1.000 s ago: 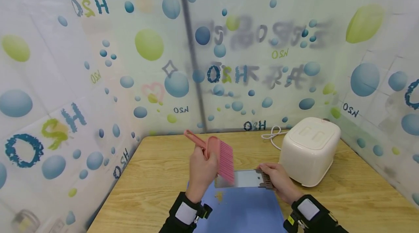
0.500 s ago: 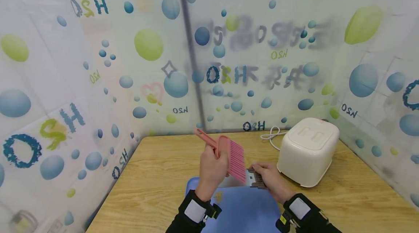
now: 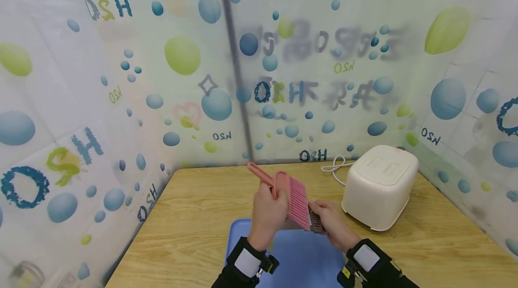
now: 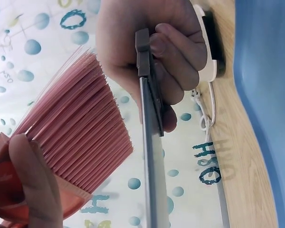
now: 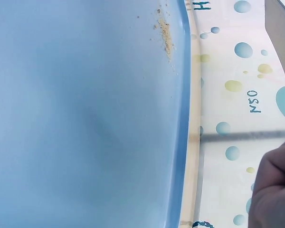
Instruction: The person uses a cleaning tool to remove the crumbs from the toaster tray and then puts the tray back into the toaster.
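left hand [image 3: 269,211] — gripping pink brush [image 3: 297,202] | right hand [image 3: 335,225] — gripping grey-ended plate [image 4: 153,166] | crumbs [image 5: 166,38] on blue tray [image 3: 303,261]

Looks like a curtained-off test booth; wider building, can't tell from here. Bubble-print sheeting [image 3: 182,112] on 3 sides, H2O lettering [image 3: 278,92]; dark characters [image 3: 322,42] show faintly through the rear. Wood-grain desk [image 3: 194,220]. White toaster-like appliance [image 3: 380,189], cord [image 3: 333,168] looped. 2 strapped wrist devices [image 3: 247,262].
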`<state>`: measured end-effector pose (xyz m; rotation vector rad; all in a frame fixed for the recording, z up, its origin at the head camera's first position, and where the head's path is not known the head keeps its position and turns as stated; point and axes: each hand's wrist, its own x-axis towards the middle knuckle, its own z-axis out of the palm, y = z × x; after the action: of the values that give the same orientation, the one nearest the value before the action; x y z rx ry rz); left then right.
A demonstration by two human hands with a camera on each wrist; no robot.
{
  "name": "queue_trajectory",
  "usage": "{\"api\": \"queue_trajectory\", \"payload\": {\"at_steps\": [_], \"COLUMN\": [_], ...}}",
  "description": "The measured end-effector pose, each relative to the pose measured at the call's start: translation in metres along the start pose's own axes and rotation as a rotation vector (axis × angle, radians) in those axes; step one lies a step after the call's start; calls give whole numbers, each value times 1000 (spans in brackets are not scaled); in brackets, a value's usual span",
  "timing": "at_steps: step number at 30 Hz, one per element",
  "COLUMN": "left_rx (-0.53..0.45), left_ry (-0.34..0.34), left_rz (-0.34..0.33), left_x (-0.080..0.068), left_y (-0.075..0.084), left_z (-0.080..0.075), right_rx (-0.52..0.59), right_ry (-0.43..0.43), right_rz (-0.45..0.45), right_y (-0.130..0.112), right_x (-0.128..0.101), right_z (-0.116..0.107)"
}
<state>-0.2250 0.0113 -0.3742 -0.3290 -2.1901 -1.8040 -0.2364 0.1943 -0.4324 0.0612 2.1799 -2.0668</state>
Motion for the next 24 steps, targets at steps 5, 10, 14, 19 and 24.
{"api": "queue_trajectory", "payload": {"at_steps": [5, 10, 14, 19, 24], "left_rx": [36, 23, 19, 37, 39], "left_ry": [-1, -7, -10, -6, -9], "left_rz": [5, 1, -12, 2, -4], "left_x": [-1, -4, -7, -7, -6], "left_y": [-2, -3, -4, -6, -8], "left_z": [3, 4, 5, 5, 5], "right_rx": [26, 44, 47, 43, 54], "right_ry": [8, 25, 31, 22, 9], "right_rz": [16, 23, 17, 12, 16], "right_y": [-2, -4, -3, -2, -3], "right_x": [0, -2, -4, -5, -4], "right_z": [1, 2, 4, 4, 2]}}
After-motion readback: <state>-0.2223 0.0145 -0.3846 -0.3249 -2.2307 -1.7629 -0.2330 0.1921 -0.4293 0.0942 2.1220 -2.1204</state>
